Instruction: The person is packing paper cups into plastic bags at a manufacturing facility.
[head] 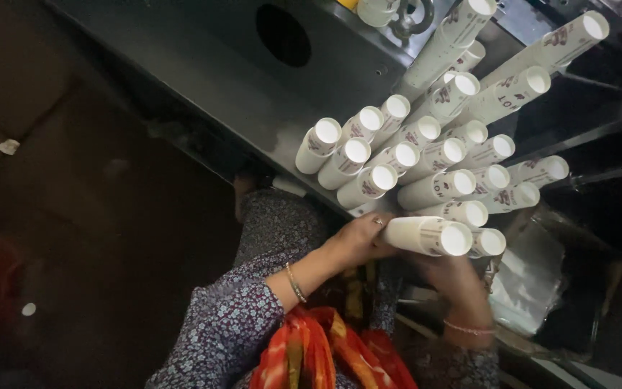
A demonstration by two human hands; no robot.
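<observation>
Many stacks of white paper cups [404, 155] with dark printed marks stand bunched on a dark metal table [203, 57], seen from above. My left hand [358, 238] grips the lower part of one cup stack [426, 235] at the near edge of the bunch. My right hand [449, 277] is under the same stack, its fingers wrapped around it from the other side. Both wrists wear thin bangles. The bottoms of the stacks are hidden behind the tops.
The table has a round dark hole [283, 34] near its back. A clear plastic bag [530, 277] lies at the right beside the stacks. Dark floor [73, 216] spreads at the left with a small white scrap [8, 146]. Red-orange cloth [325, 353] hangs below my arms.
</observation>
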